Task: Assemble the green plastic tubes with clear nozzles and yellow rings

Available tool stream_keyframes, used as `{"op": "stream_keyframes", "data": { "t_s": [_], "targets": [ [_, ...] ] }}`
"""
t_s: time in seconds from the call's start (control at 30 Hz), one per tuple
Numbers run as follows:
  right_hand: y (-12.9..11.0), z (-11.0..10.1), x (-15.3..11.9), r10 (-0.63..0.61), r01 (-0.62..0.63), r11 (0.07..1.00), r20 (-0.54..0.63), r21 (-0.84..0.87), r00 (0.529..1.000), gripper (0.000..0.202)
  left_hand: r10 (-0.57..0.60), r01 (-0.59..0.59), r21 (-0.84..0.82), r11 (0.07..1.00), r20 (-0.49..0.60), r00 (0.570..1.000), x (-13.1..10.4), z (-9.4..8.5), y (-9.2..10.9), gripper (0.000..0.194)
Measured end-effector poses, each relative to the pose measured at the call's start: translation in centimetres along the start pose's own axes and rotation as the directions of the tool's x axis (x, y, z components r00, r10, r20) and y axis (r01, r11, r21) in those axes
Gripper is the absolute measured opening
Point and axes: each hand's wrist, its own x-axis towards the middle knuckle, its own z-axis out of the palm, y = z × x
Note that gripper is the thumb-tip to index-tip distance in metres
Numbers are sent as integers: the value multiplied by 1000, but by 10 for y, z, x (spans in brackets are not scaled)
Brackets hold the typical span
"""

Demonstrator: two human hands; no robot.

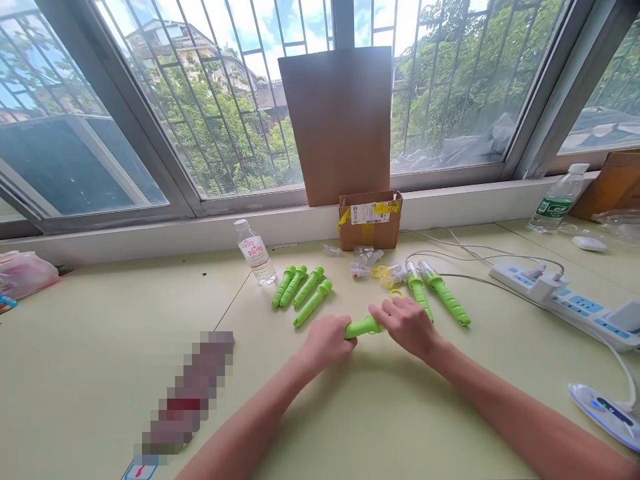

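Note:
A green ridged tube [362,327] lies across between my two hands, above the table. My left hand [327,341] is wrapped round its left part. At its right end, the fingers of my right hand [406,325] are closed on the tube's end; what lies under the fingertips is hidden. Several similar green tubes [310,287] rest in a group beyond my left hand. Two green tubes with clear tips [447,297] lie beyond my right hand. Yellow rings [387,281] and small clear plastic pieces [361,269] are spread just past my hands.
A small cardboard box [370,233] stands by the window with a brown board [343,127] behind it. Water bottles [257,257] stand left and right. A white power strip [575,303] with cables lies at right. A blurred long object [193,393] lies at left.

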Motion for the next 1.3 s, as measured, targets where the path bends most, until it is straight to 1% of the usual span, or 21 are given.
{"op": "stream_keyframes", "data": {
  "t_s": [0.03,0.07,0.1,0.13,0.17,0.2,0.23,0.27,0.33,0.37,0.43,0.5,0.57,0.67,0.77,0.87,1.1,1.3],
  "targets": [
    [0,-1,-1,-32,31,999,-63,-25,997,27,33,-22,-131,991,83,996,-2,-4,-1,13],
    [-1,-2,-1,-64,59,997,-120,-41,991,27,72,-16,-280,960,189,979,-3,-9,-3,17],
    [-1,-3,-2,-89,82,995,-169,-51,982,27,111,28,-412,911,309,945,-5,-13,-4,21],
    [-1,-5,-2,-106,96,994,-208,-55,972,26,146,94,-492,866,428,892,-6,-16,-4,25],
    [-1,-6,-3,-116,105,993,-233,-58,965,26,167,143,-525,839,499,850,-7,-18,-4,28],
    [-1,-6,-3,-122,111,992,-250,-59,960,26,169,159,-533,831,513,842,-7,-19,-4,29],
    [-1,-6,-3,-123,112,992,-261,-60,958,26,151,148,-533,833,478,865,-8,-17,-2,26],
    [0,-5,-2,-118,106,993,-265,-60,957,25,125,123,-517,847,419,899,-7,-15,-1,23],
    [0,-3,-2,-103,91,994,-245,-60,964,25,37,84,-393,916,290,956,-7,-8,3,16],
    [0,-2,-2,-95,84,995,-221,-58,971,25,-6,76,-299,951,228,974,-7,-4,5,13],
    [0,-1,-2,-83,77,996,-142,-47,986,25,-34,56,-145,988,147,989,-6,4,7,10],
    [-1,-3,-2,-59,58,998,-33,-20,998,24,-50,52,-20,998,107,993,-7,10,9,13],
    [-2,-6,-2,-25,23,1000,89,19,996,23,-60,54,67,996,78,995,-7,14,9,16],
    [-2,-10,0,5,-24,997,245,74,970,25,-65,56,143,988,59,996,-6,17,8,20],
    [-2,-11,2,26,-63,993,338,100,941,26,-63,52,172,984,56,996,-3,19,8,21],
    [-2,-11,2,35,-79,991,374,103,927,25,-56,46,184,982,49,997,-1,21,6,22],
    [-5,-15,4,61,-108,990,401,95,914,27,-26,19,192,981,34,999,0,23,4,21],
    [-4,-16,5,44,-92,991,418,97,908,28,-31,26,209,978,24,999,1,24,4,19]
  ]
}}
